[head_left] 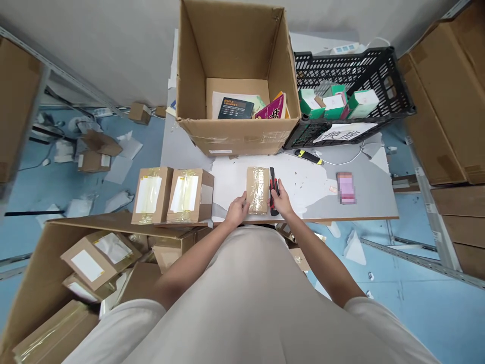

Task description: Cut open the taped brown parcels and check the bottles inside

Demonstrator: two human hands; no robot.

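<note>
On the table before me lies a small cardboard box (258, 191), its upper face covered with clear shiny tape. My left hand (238, 209) grips the box by its lower left edge, fingers curled against it. A red and black utility knife (273, 192) is held in my right hand (282, 199), just beside the box's right edge. The knife points away from me; whether its blade is out is too small to tell. Two taped cardboard boxes with white labels, a nearer one (185, 195) and a farther one (150, 196), stand to the left.
A large open carton (238, 136) with books inside stands behind. Right of it sits a black plastic crate (348, 124) holding green-and-white boxes. A yellow and black cutter (308, 156) and a pink item (346, 188) lie on the table (373, 205). Lower left, a big carton (36, 283) holds parcels.
</note>
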